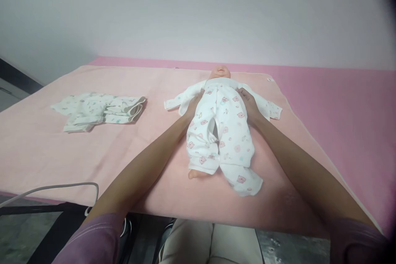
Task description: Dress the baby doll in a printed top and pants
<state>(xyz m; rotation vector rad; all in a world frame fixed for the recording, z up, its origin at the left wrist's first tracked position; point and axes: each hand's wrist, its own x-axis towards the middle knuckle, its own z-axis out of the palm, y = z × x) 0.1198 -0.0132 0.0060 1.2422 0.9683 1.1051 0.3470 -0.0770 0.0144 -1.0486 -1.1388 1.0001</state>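
Note:
A baby doll [220, 71] lies on its back, head toward the wall, in a white long-sleeved top [192, 92] with its arms spread. White baby trousers [232, 132] with pink prints cover its belly and legs. A bare foot [198, 174] shows at the left cuff; the right trouser leg bends outward and hides the other foot. At the waistband's left side, my left hand [196, 103] is closed on the trousers, its fingertips partly hidden. Opposite it, my right hand [248, 102] pinches the waistband's right side.
Folded printed baby clothing [99, 111] lies to the left on a peach blanket [130, 152]. Pink table surface [346, 119] shows along the right and back, with a wall behind. A white cable [55, 186] crosses the near left edge.

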